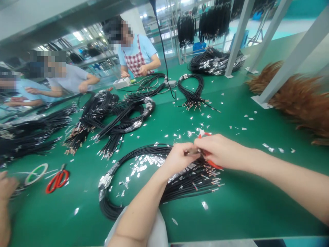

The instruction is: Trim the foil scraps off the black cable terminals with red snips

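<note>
My left hand pinches the end of a black cable from the looped cable bundle lying on the green table. My right hand grips a red-handled cutter, its jaws meeting the cable end between my two hands. The bundle's stripped ends fan out under my right wrist. Small silver foil scraps lie inside the loop.
More black cable bundles cover the left and far table. Red scissors and a tape roll lie at left, near another person's hand. Several people work across the table. Metal frame posts and a brown fibre pile stand at right.
</note>
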